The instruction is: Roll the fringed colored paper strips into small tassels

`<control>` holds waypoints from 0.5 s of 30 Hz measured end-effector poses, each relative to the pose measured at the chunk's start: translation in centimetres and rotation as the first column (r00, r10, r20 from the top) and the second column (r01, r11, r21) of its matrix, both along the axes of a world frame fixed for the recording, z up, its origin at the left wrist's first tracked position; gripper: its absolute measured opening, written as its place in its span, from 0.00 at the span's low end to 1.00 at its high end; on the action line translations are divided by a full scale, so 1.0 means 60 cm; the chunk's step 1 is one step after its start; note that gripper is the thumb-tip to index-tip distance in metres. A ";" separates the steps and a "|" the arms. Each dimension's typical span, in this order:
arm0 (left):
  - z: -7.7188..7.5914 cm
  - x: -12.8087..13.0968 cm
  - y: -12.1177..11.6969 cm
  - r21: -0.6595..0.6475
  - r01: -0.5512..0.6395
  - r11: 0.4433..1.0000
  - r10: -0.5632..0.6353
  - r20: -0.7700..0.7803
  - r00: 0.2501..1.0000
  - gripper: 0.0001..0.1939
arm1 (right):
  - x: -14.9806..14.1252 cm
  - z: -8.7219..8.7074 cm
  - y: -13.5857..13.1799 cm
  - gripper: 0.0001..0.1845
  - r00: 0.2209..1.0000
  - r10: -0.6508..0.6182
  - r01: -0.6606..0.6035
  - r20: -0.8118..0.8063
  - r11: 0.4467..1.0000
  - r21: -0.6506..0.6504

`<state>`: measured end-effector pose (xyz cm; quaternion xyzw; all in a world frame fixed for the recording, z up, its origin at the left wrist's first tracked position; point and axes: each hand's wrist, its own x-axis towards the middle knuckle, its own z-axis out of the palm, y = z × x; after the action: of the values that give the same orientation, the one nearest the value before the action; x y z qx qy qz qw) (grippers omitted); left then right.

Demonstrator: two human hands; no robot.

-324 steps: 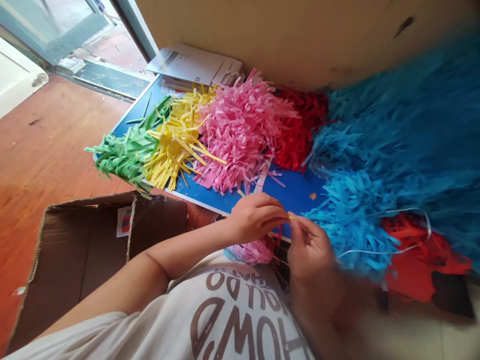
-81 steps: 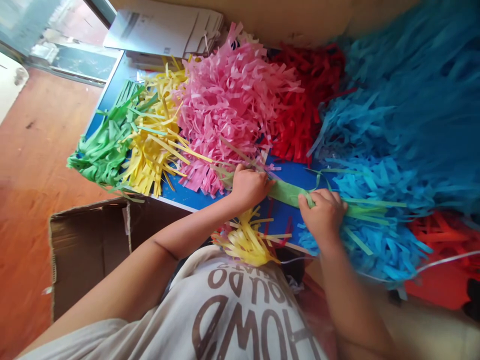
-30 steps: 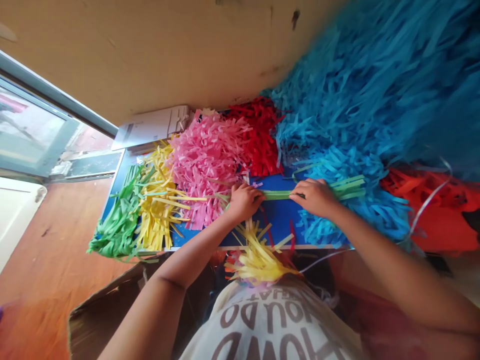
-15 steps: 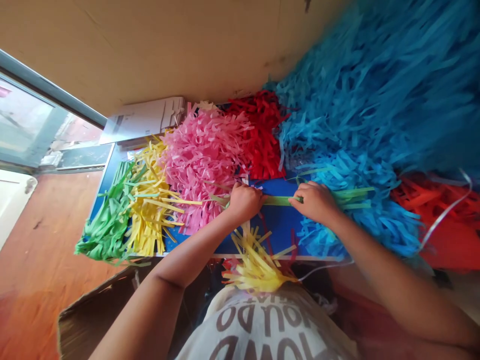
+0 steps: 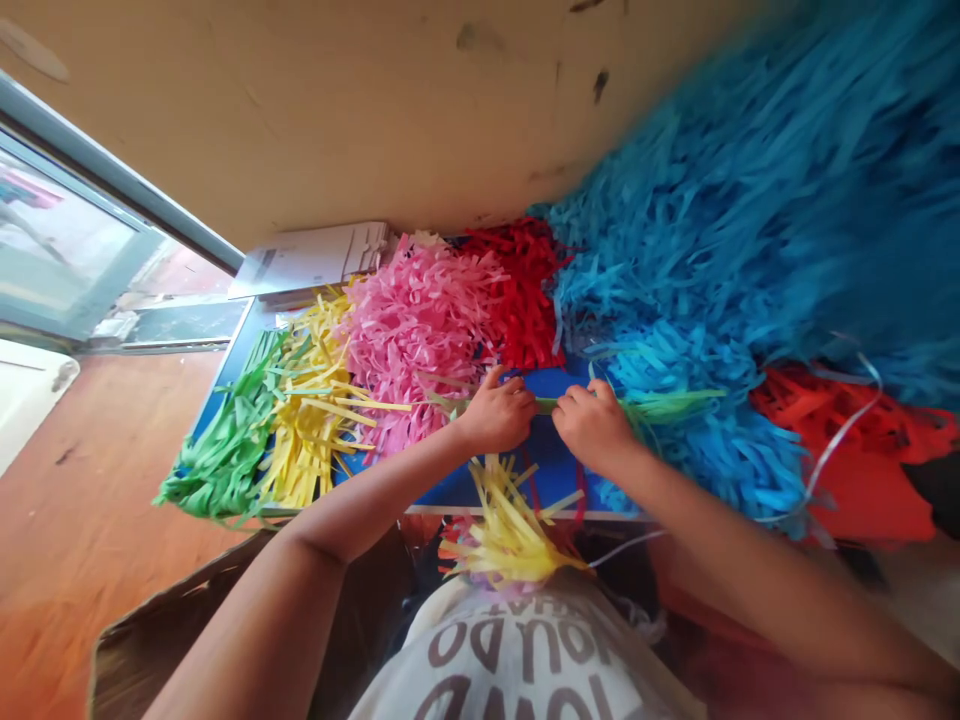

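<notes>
Gripped at two points, between closed fingers of my left hand [image 5: 499, 412] and my right hand [image 5: 592, 428]: one narrow, bunched light-green paper strip with fringed ends [image 5: 546, 406]. Position: above the near part of the blue rectangular table [image 5: 551, 462], my hands near each other, a short span of green visible between them.

Appearance: the middle looks gathered to a thin band. Beyond my right hand, loose pale-green fringe fans over the light-blue shredded-paper heap [image 5: 720, 450]; beyond my left hand, paler ends reach the pink shredded-paper heap [image 5: 420, 330] (my fingers hide the parts they pinch).

Count, along the table from the left: one green fringed-paper heap [image 5: 232, 435], one yellow fringed-paper heap [image 5: 304, 455], one pink, one deep-red shredded-paper heap [image 5: 525, 300], one light-blue. A large blue shredded-paper mass [image 5: 735, 220] adjoins the last; the border between them is unclear.

Also noted: one yellow fringed-paper tuft [image 5: 514, 530] at the near edge, by my shirt; one stack of white flat sheets [image 5: 311, 262] at the far left corner, sheet total unreadable; one brown cardboard box [image 5: 172, 610] below; one orange-red fringed piece [image 5: 832, 410] at far right.
</notes>
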<state>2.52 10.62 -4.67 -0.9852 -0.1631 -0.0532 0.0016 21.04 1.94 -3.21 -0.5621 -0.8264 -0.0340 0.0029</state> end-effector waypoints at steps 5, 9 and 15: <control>0.000 0.007 0.000 -0.011 -0.076 0.997 0.076 0.026 0.997 0.09 | 0.023 -0.005 0.028 0.10 0.986 -0.107 0.094 -0.126 0.990 -0.108; 0.000 0.000 0.000 -0.032 -0.154 0.987 0.156 0.049 0.987 0.09 | 0.014 -0.009 0.020 0.07 0.988 -0.084 0.086 -0.132 0.996 0.014; -0.005 -0.039 -0.010 -0.134 -0.243 0.961 0.255 0.082 0.963 0.14 | 0.044 -0.043 -0.008 0.12 0.972 -0.094 0.109 -0.214 0.992 0.060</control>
<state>0.19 10.04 -4.99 -0.9512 -0.2887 -0.0910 -0.0603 23.65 1.48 -5.79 -0.6034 -0.7900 -0.0038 0.1086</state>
